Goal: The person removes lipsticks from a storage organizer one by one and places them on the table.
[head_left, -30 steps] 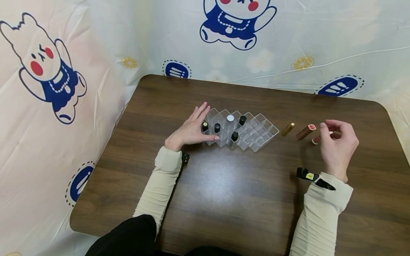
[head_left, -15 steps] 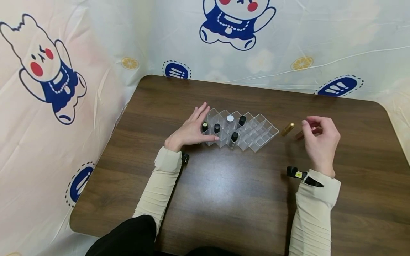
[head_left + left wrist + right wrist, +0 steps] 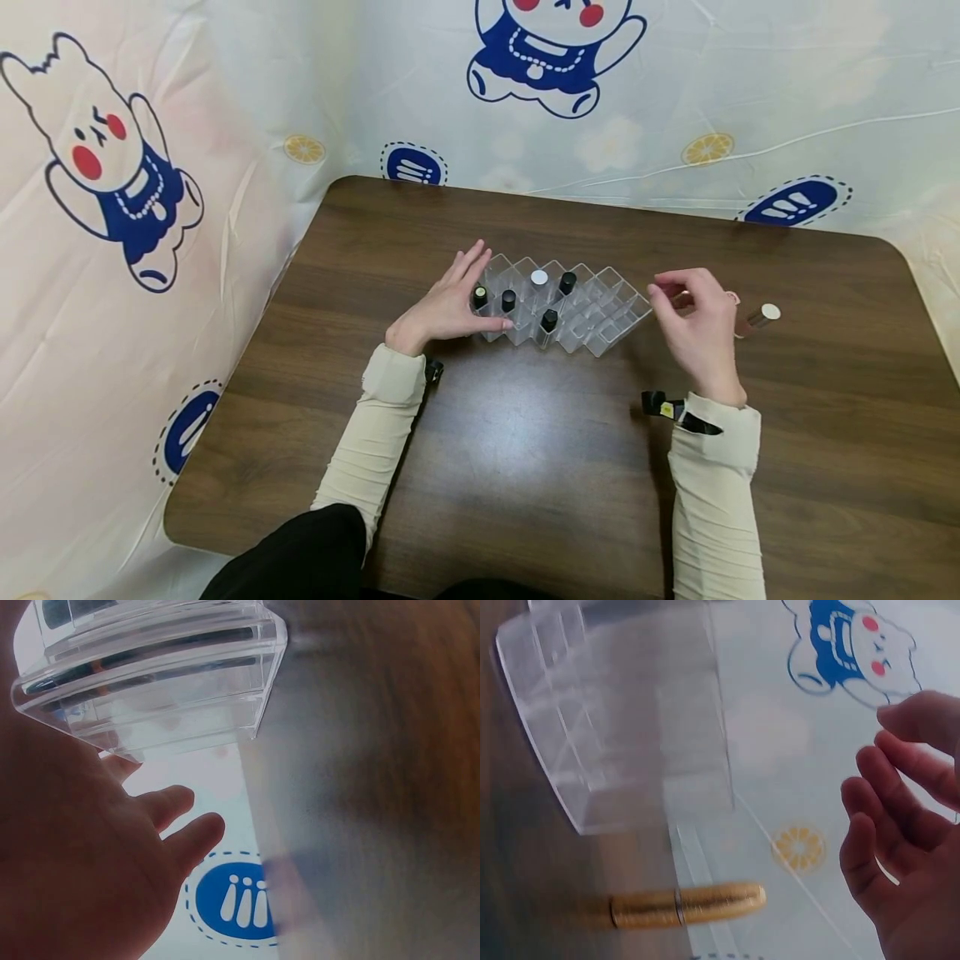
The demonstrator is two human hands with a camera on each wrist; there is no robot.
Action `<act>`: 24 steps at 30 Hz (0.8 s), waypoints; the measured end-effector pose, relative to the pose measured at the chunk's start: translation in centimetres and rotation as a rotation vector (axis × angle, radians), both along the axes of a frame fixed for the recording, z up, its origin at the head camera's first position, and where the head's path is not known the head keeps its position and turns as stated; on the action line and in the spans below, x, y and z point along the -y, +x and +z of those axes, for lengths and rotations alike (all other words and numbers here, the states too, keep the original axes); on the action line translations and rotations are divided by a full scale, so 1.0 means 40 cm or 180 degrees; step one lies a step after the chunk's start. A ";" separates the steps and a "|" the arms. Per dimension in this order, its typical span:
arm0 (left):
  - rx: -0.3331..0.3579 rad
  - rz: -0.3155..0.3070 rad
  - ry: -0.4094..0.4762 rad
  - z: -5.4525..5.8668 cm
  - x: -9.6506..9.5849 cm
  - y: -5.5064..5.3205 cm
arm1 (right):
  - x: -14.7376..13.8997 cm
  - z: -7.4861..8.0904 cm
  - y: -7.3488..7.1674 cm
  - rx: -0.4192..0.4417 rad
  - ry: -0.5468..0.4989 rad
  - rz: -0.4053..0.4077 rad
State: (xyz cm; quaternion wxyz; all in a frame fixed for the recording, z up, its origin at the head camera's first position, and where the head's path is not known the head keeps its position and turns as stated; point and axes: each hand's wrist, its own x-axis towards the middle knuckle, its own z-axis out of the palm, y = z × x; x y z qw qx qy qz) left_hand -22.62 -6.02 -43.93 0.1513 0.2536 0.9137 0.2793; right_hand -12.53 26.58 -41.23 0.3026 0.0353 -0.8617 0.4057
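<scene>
My left hand (image 3: 442, 308) lies against the left end of a clear acrylic lipstick organizer (image 3: 600, 325), thumb along its front side and straight fingers toward the back. Several small black-capped tubes, such as this tube (image 3: 549, 320), and a white-capped one (image 3: 538, 278) stand in its slots. Just off the organizer's right end hovers my right hand (image 3: 697, 329), fingers loosely bent with nothing between them. The right wrist view shows a gold lipstick (image 3: 690, 904) standing near that hand, apart from the fingertips; in the head view the hand hides it.
Right of my right hand stands a tube with a pale end (image 3: 769, 312). A rose-brown lipstick (image 3: 734, 297) is mostly hidden behind the hand. The wooden table (image 3: 510, 467) ends at a printed curtain (image 3: 615, 150) at the back and left.
My right hand has moved left from the pale-ended tube, past the rose-brown lipstick, to the gold lipstick. The left hand and the organizer have stayed in place.
</scene>
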 end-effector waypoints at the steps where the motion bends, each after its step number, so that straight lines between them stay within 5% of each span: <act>1: 0.0006 0.0004 0.0002 0.000 0.000 0.000 | 0.008 -0.002 -0.002 0.0019 0.0034 0.0094; 14: -0.0024 -0.0028 0.0004 -0.002 0.001 -0.003 | 0.097 -0.012 -0.013 0.0489 0.0503 0.1003; 24: -0.0029 -0.0028 -0.0016 -0.002 0.001 -0.004 | 0.156 -0.028 -0.020 0.0559 0.0614 0.1345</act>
